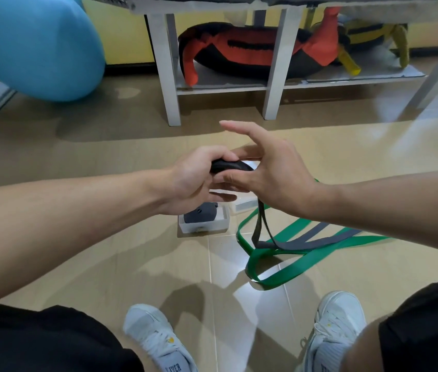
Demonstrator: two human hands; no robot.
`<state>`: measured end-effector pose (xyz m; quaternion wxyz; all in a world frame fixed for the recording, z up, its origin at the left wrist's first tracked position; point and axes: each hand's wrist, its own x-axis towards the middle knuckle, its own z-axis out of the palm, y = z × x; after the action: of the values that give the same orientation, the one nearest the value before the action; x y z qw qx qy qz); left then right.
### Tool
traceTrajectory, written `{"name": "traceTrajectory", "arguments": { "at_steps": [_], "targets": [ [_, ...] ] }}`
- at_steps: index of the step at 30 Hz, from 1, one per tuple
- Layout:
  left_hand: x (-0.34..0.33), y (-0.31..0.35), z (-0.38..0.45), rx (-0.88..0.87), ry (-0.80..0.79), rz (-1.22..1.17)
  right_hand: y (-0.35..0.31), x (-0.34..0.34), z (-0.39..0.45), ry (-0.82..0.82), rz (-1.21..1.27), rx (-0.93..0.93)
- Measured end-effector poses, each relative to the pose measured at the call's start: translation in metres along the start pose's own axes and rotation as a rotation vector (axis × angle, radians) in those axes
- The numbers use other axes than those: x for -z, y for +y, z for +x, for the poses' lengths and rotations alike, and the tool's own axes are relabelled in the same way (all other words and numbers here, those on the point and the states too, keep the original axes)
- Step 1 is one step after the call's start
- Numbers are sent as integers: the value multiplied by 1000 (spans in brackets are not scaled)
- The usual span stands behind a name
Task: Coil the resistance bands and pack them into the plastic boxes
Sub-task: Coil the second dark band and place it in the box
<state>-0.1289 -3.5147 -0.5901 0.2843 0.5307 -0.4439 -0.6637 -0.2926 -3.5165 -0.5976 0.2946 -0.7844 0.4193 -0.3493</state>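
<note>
My left hand [196,178] grips a partly coiled black band [230,165] held above the floor. My right hand [268,167] sits against the coil with its fingers spread and mostly straight, thumb side touching it. The band's loose tail [262,224] hangs down to the floor. A green band [287,272] and a grey band [317,237] lie tangled on the tiles. Below my hands a clear plastic box [204,224] holds a coiled dark band [201,212]. A second clear box [244,205] is partly hidden by my right hand.
A white shelf unit [169,76] stands ahead, with an orange-and-black sandbag [252,47] and a yellow one [368,30] on its lower shelf. A blue exercise ball [32,44] is at the left. My two white shoes [156,342] are near the bottom.
</note>
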Motion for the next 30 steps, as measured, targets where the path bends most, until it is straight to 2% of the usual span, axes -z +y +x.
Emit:
{"name": "traceTrajectory", "arguments": {
  "at_steps": [7, 10, 14, 18, 22, 26, 30],
  "targets": [
    [2, -2, 1, 72, -77, 233, 3, 5, 1, -16, -65, -10],
    [4, 4, 1, 152, 22, 391, 4, 8, 5, -24, -128, -38],
    [10, 7, 3, 79, 132, 430, 1, 9, 5, -86, -180, -14],
    [13, 1, 2, -14, 125, 356, -4, 10, 6, -104, -131, -11],
    [12, 2, 0, -38, 84, 184, -4, 12, 10, -67, -43, -130],
    [15, 4, -5, -13, -12, -9, -4, 12, 12, -64, 131, -194],
    [16, 2, -5, 51, -74, -16, -5, 17, 14, -90, 116, -199]
  ]
}}
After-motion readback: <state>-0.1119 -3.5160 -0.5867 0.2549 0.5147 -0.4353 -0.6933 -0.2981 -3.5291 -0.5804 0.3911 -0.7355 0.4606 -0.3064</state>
